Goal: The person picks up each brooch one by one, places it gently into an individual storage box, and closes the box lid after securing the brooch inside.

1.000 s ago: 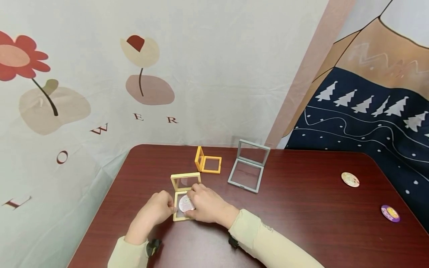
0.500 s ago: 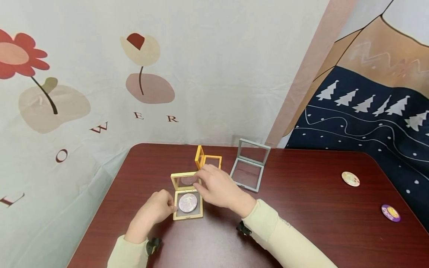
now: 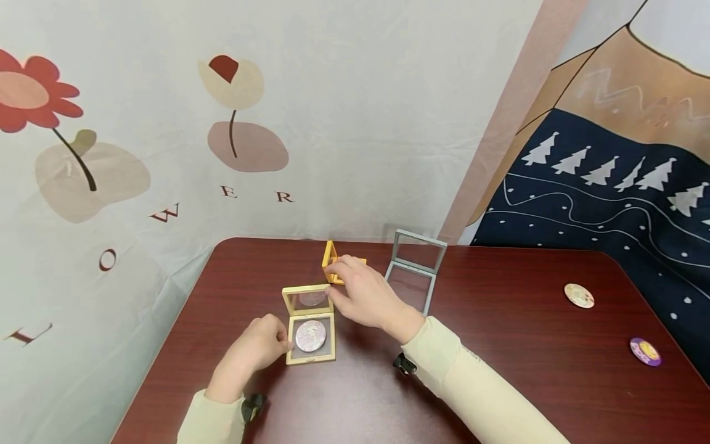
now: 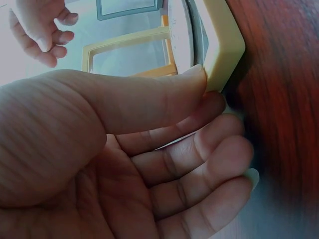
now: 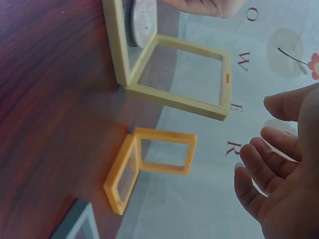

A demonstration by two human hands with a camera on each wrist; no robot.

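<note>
Glossy wood-grain table [image 3: 499,345], cream frame [image 3: 312,316] — smooth plastic

Long sleeves, pale cream-green: left sleeve [image 3: 206,420], right sleeve [image 3: 488,394], each with wide plain cuff; right one has small dark marking near cuff, unreadable. Small black wrist unit below each cuff, left unit [image 3: 252,408], right unit [image 3: 406,364], blocky. Left hand [image 3: 259,343], right hand [image 3: 367,295] bare.

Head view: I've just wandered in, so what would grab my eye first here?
Probably the big red flower on the pale backdrop, at upper left. Then, on the dark red table, a round pinkish badge lies in an open pale yellow frame, which the left hand pinches at its left edge. A purple badge stands out at far right.
</note>
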